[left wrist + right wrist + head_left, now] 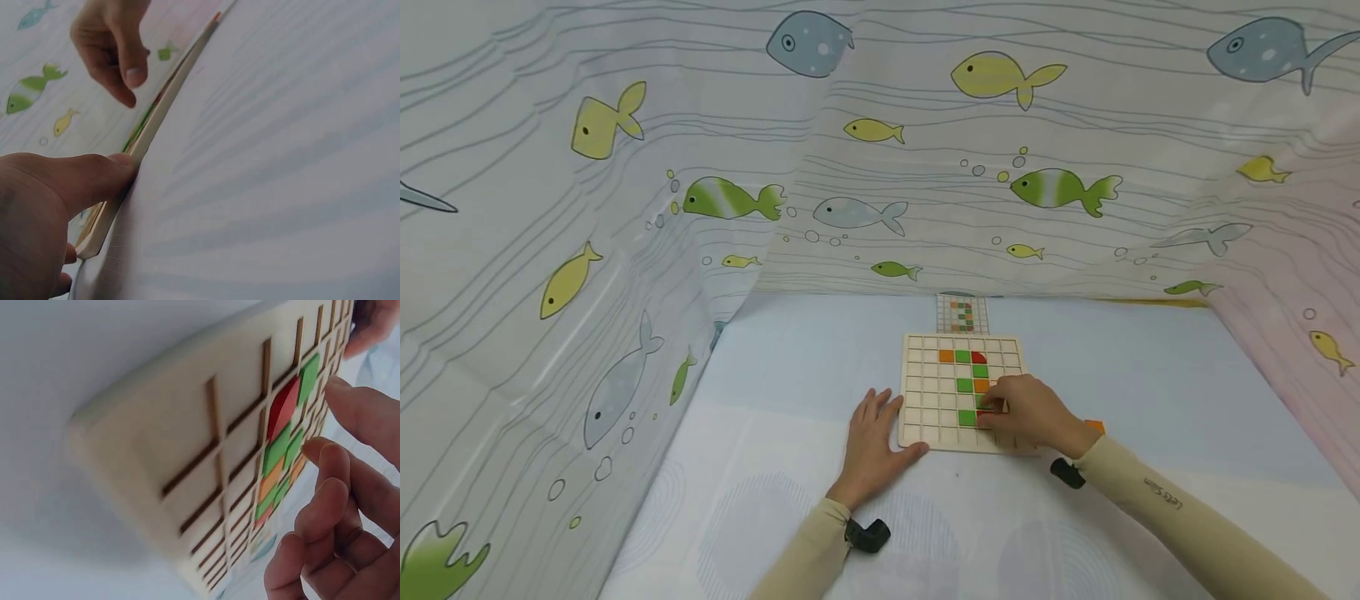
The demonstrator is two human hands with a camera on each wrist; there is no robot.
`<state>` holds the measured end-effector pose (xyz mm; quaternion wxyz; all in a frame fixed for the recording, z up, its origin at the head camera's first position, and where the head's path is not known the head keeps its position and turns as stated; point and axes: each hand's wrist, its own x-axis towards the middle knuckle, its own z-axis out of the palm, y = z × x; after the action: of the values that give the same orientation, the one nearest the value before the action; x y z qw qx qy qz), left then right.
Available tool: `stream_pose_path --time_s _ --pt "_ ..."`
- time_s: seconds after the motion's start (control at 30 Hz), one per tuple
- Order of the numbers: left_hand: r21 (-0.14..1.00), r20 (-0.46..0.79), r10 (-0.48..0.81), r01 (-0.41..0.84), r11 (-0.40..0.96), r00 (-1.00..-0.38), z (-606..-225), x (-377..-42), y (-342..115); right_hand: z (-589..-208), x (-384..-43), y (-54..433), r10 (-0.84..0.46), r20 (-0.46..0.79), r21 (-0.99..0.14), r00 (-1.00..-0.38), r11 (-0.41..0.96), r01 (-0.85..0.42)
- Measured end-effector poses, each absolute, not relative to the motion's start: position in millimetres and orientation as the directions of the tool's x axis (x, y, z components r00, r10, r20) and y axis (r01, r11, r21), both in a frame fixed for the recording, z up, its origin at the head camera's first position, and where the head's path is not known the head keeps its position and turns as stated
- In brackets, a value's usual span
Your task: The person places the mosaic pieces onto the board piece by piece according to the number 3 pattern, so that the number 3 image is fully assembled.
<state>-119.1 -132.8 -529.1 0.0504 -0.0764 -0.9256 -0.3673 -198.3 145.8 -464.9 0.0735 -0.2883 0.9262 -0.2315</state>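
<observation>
A pale wooden grid board [925,398] lies on the table, with several green, orange and red tiles in its squares. My left hand [872,450] rests at the board's near left corner, its thumb [103,178] against the near edge and the other fingers spread along the left side. Over the right half of the board is my right hand [1033,412]. Its thumb and index finger stand apart, with nothing between them in the right wrist view. They are close to a red tile [284,407] with a curved side and a green tile [308,378]. The hand partly covers the lower tiles in the head view.
Behind the board is a card [962,307] printed with a similar grid of coloured squares. An orange piece [1095,427] lies beyond my right wrist, partly hidden. Fish-patterned cloth [865,167] hangs behind the table and along both sides.
</observation>
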Motion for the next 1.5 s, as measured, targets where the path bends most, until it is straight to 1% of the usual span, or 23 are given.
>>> stream_pose_path --time_s 0.3,0.43,0.57,0.67,1.07,1.23,1.5 --pt "0.677 0.145 0.113 0.181 0.713 -0.983 -530 -120 -132 -463 -207 202 -0.487 -0.034 -0.478 -0.873 0.775 -0.414" --pt "0.681 0.15 0.114 0.186 0.709 -0.982 -528 -120 -133 -458 -208 229 -0.447 -0.093 -0.497 -0.89 0.795 -0.347" --pt "0.682 0.162 0.115 0.195 0.705 -0.98 -529 -122 -132 -457 -206 254 -0.417 -0.126 -0.48 -0.9 0.82 -0.312" --pt "0.679 0.157 0.115 0.192 0.708 -0.981 -530 -123 -131 -459 -203 269 -0.411 -0.119 -0.451 -0.904 0.833 -0.319" --pt "0.676 0.144 0.107 0.177 0.716 -0.984 -531 -122 -132 -474 -189 306 -0.402 -0.131 -0.417 -0.906 0.852 -0.318" --pt "0.677 0.143 0.11 0.178 0.714 -0.984 -532 -122 -131 -480 -184 315 -0.404 -0.115 -0.436 -0.907 0.841 -0.32" --pt "0.672 0.141 0.1 0.169 0.721 -0.985 -532 -122 -131 -492 -180 320 -0.406 -0.049 -0.458 -0.913 0.821 -0.341"
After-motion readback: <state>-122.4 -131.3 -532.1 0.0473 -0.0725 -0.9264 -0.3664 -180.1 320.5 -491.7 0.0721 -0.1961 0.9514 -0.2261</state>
